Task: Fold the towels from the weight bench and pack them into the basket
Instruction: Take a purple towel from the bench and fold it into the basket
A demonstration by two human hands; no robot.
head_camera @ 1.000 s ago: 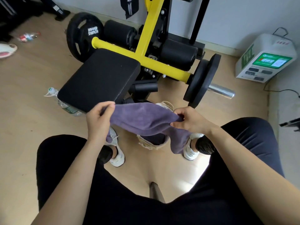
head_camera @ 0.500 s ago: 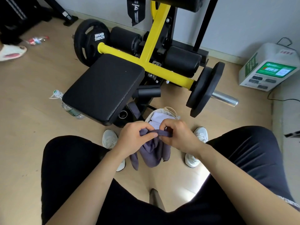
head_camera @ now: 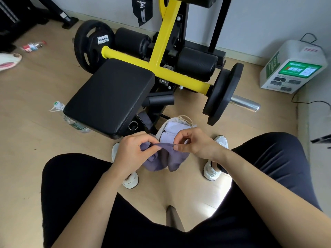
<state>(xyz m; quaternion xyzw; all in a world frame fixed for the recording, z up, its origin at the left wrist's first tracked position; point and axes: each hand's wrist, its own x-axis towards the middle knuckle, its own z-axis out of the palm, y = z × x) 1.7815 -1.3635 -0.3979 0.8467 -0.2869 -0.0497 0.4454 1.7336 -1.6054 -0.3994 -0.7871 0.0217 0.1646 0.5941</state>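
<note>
A pale wooden floor (head_camera: 26, 133) carries gym gear up to the wall; at the left we see a clear plastic bottle (head_camera: 76, 123) lying just beside the black padded seat of the yellow-framed weight bench (head_camera: 109, 97). Below the seat's near corner the person's left hand (head_camera: 130, 154) pinches the top edge of a dusty-purple terry towel (head_camera: 172, 160) between thumb and forefinger; the cloth hangs doubled beneath in two soft lobes, and we take it that it is held by the edge so its own weight pulls the fold straight. Just under and behind it stands the small beige fabric basket (head_camera: 174, 119), set between the person's white trainers (head_camera: 131, 181); folded white towels (head_camera: 172, 128) already lie inside, so we judge the packing well along, and the basket stands where the purple one can go straight down. The right hand (head_camera: 197, 143) pinches the same edge, near the left, its other fingers loosely curled; we think the hands are close because corners are being matched. Farther right, well apart from the work, are a black weight plate (head_camera: 222, 93) on a chrome bar (head_camera: 245, 103) and a white plastic box with a green label (head_camera: 293, 67).
</note>
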